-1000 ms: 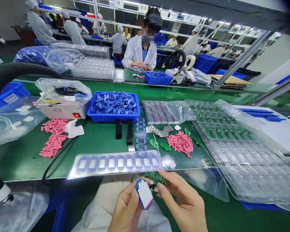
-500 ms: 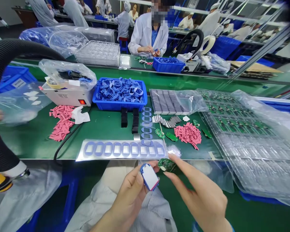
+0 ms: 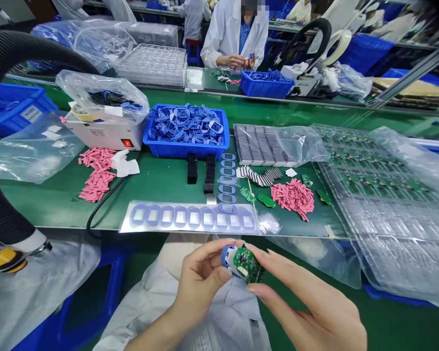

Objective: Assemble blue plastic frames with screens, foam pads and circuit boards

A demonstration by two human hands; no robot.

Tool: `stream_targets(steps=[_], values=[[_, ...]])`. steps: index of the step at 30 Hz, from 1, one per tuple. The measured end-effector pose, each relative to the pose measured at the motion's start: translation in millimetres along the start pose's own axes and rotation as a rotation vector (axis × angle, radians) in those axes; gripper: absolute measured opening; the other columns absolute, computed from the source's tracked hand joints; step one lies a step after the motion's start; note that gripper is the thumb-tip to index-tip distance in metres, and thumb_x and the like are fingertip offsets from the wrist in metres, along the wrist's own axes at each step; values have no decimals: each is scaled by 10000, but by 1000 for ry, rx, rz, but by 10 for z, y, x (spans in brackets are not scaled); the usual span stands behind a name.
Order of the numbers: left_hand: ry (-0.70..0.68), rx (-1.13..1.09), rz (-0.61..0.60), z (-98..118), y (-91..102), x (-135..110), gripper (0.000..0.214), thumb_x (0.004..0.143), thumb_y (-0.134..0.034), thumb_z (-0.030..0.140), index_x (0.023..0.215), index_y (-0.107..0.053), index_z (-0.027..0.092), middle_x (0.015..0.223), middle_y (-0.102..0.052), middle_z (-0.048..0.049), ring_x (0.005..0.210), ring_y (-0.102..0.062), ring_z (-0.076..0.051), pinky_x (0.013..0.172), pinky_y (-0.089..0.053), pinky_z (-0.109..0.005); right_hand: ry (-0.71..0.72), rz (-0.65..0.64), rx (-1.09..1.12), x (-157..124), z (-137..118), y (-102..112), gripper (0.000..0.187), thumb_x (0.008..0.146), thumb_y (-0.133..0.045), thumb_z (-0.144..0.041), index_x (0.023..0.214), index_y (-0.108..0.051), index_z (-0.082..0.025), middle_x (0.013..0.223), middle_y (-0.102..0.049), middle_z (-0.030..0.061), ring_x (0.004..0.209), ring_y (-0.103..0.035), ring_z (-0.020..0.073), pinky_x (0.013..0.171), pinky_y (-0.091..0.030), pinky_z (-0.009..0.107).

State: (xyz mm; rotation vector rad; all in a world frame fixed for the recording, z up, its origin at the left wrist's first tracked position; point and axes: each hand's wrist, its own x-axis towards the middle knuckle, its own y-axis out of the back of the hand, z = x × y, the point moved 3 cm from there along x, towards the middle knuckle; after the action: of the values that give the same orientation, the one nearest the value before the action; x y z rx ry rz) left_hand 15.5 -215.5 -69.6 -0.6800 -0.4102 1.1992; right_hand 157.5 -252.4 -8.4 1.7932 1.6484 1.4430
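My left hand [image 3: 201,278] grips a small blue-edged module [image 3: 227,255] above my lap, in front of the bench edge. My right hand [image 3: 307,307] pinches a green circuit board [image 3: 247,263] between thumb and fingers. The board lies against the module's face, hiding the white surface seen earlier. Loose green boards [image 3: 266,200] lie on the green bench mat beyond my hands, beside a sheet of blue rings [image 3: 193,218].
A blue crate [image 3: 186,152] of blue rings stands behind the sheet. Pink strips [image 3: 98,173] lie in piles on both sides. A clear tray of boards [image 3: 384,180] fills the right side. A black hose [image 3: 7,146] hangs at left. A co-worker [image 3: 234,34] sits across the bench.
My right hand has brought the green board onto the module's white face, and my hands have drawn closer together. The bench has shifted upward in view.
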Motion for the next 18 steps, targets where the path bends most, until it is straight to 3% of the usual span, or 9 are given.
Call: stream_targets(steps=[7, 18], values=[[-33, 87, 21, 3, 23, -2, 281, 736, -751, 337, 1013, -748, 294, 1113, -747, -51, 1006, -695, -207, 867, -536, -218, 72, -31, -76, 40, -31, -51, 235, 939, -503, -323, 1120, -584, -197, 994, -749, 29, 925, -709, 190, 862, -588, 271], [16, 100, 79, 0, 18, -14, 270, 719, -759, 355, 976, -764, 276, 1084, -754, -81, 998, -694, -257, 869, -550, -314, 87, 8, -84, 50, -25, -17, 230, 920, -539, -275, 1127, -605, -202, 1005, -745, 34, 926, -710, 218, 848, -601, 304]])
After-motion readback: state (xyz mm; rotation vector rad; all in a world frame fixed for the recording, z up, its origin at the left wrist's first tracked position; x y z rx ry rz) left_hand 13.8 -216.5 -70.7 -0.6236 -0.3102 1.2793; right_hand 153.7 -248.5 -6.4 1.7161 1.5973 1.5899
